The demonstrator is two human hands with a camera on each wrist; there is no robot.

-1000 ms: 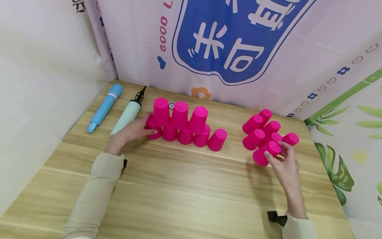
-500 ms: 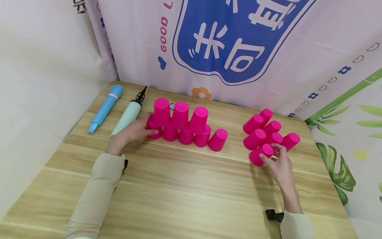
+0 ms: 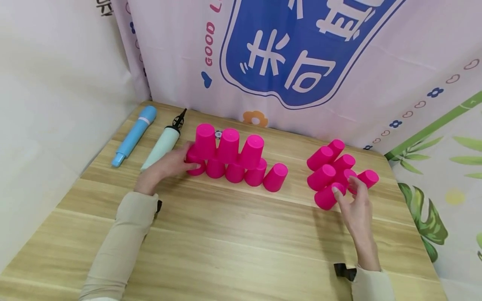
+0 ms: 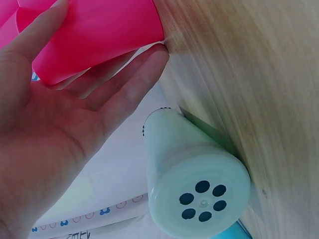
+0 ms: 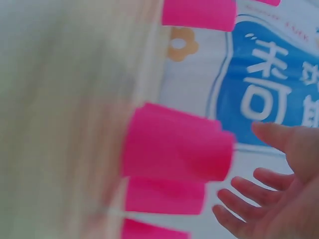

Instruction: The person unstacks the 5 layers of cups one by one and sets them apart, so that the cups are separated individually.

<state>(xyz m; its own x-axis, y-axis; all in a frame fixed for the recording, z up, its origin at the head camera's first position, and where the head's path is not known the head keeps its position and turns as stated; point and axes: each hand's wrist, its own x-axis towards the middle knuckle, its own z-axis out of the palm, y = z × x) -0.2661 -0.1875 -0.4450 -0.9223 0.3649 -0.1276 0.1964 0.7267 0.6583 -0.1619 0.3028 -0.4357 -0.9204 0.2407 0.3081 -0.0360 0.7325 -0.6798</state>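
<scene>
Upside-down pink cups stand in two groups on the wooden table. At the left, three cups (image 3: pixel 228 144) rest on a row of several others. My left hand (image 3: pixel 171 163) holds the leftmost bottom cup (image 4: pixel 104 35), thumb on its near side and fingers along the far side. Over in the right group, my right hand (image 3: pixel 357 209) is beside the front cup (image 3: pixel 324 200). The right wrist view shows its fingers (image 5: pixel 256 191) spread and apart from the cups, with nothing in them.
A pale green hand pump (image 3: pixel 162 146) with a black nozzle lies left of the row. Beyond it lies a blue pump-like tube (image 3: pixel 132 136). A printed cloth (image 3: pixel 188 62) hangs behind the table (image 3: pixel 241 242). A small round black-and-white item (image 3: pixel 218 134) sits behind the stacked cups.
My right hand moved the front right cup slightly left, set it down beside the others, then let go, its fingers parting. My left hand stayed on the leftmost bottom cup.
</scene>
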